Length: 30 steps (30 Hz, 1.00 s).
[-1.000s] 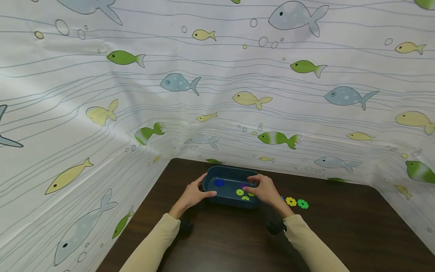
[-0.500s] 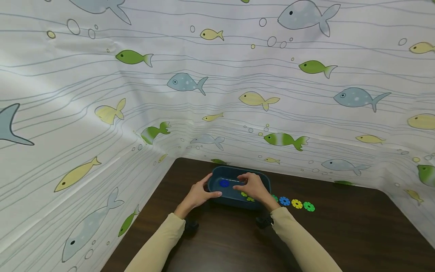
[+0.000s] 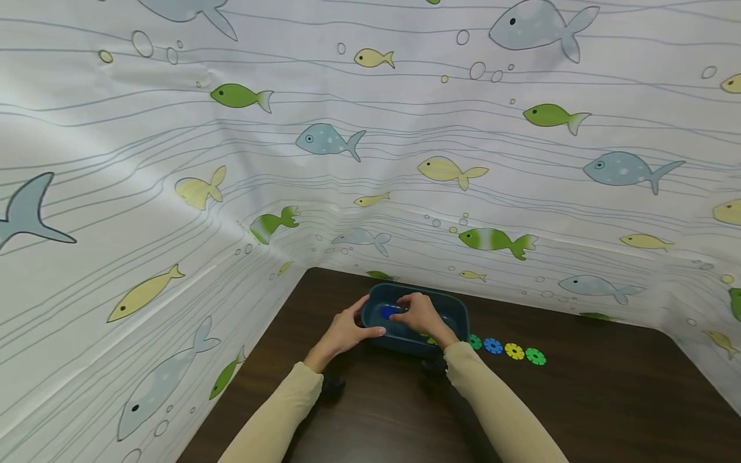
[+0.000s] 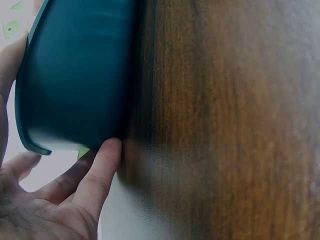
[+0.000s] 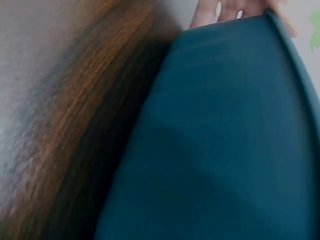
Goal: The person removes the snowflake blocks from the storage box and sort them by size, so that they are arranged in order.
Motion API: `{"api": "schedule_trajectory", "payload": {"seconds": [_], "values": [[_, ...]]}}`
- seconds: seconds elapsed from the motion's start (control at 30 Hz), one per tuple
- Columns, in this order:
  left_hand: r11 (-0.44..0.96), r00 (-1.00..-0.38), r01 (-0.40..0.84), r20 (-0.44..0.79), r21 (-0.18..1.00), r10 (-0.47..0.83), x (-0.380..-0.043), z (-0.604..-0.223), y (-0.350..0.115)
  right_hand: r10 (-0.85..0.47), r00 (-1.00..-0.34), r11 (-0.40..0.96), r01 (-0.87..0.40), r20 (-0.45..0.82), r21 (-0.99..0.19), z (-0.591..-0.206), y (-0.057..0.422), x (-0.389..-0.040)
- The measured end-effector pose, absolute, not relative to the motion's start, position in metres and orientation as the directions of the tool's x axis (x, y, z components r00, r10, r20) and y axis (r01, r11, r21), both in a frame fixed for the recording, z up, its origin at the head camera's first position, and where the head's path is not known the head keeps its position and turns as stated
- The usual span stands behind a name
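A dark blue plastic basin [image 3: 399,345] stands on the table. My left hand [image 3: 345,331] holds its left end, thumb along the front rim and fingers against the end wall, as the left wrist view shows. My right hand [image 3: 424,317] reaches down into the basin from the right. Its thumb and fingers stand apart right beside a blue flower-shaped disc [image 3: 387,312] on the basin's floor; whether they touch it is hard to see. Yellow-green flower discs [image 3: 431,340] lie partly hidden under the right hand. The right wrist view shows mostly the basin's outer wall [image 5: 215,130].
Right of the basin lies a row of flower discs on the dark wooden table [image 3: 602,399]: green [image 3: 475,341], blue [image 3: 493,346], yellow [image 3: 514,351] and another green. A fish-patterned white sheet [image 3: 405,128] encloses the table's back and sides.
My right hand has moved left inside the basin, from the yellow-green discs to the blue disc. The left hand keeps its hold. The head view has turned slightly left.
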<state>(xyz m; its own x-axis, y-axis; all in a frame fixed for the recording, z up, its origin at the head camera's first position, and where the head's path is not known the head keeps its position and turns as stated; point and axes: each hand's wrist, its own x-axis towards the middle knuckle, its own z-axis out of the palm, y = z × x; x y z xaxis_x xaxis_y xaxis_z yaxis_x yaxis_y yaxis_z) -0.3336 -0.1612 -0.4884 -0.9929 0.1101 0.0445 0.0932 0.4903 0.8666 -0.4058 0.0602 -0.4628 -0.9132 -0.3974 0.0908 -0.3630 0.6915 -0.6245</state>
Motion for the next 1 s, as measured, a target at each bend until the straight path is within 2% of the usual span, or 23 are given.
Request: {"api": "schedule_trajectory", "payload": {"seconds": [0.6,0.87,1.0], "values": [[0.501,-0.993,0.088,0.039,0.861,0.109,-0.331,-0.486,-0.161,-0.394,-0.919,0.778,-0.316,-0.029,-0.543,-0.474,0.039,-0.417],[0.503,-0.993,0.091,0.040,0.859,0.112,-0.332,-0.487,-0.162,-0.397,-0.918,0.770,-0.330,-0.007,-0.546,-0.476,0.036,-0.423],[0.507,-0.993,0.089,0.039,0.857,0.109,-0.332,-0.486,-0.161,-0.398,-0.917,0.767,-0.332,-0.002,-0.548,-0.496,0.037,-0.443]]}}
